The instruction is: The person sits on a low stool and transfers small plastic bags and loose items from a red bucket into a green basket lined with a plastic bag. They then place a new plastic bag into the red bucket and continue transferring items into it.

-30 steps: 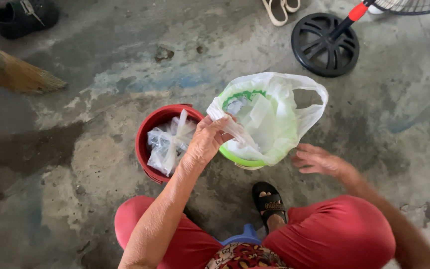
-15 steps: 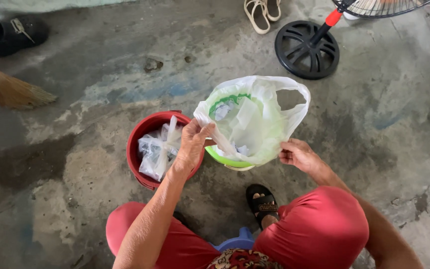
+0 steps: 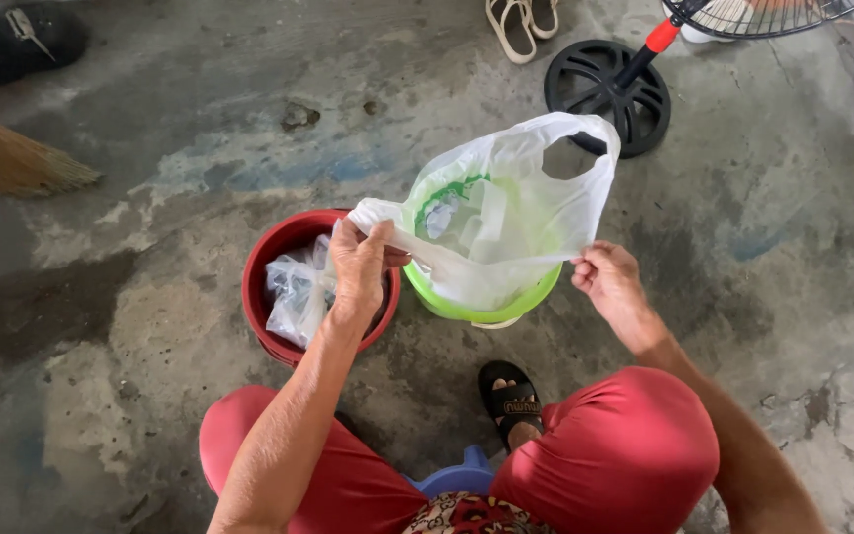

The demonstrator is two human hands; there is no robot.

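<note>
A thin white plastic carrier bag (image 3: 506,213) with handle holes is stretched open above a lime green bowl (image 3: 476,309) on the floor. My left hand (image 3: 360,262) pinches the bag's near left edge. My right hand (image 3: 607,280) pinches its near right edge. Small clear packets show through the bag's wall. Beside the green bowl, under my left hand, a red bucket (image 3: 274,262) holds crumpled clear plastic bags (image 3: 297,292).
Rough, stained concrete floor all around. A black fan base (image 3: 607,94) with a red-collared pole stands at the back right, sandals (image 3: 521,22) behind it. A broom head (image 3: 12,158) and a dark shoe (image 3: 17,38) lie at the far left. My sandalled foot (image 3: 511,400) rests below the bowls.
My right hand has come up from beside the bag and taken its right edge. Both hands have pulled the bag's mouth wider and lifted it over the green bowl.
</note>
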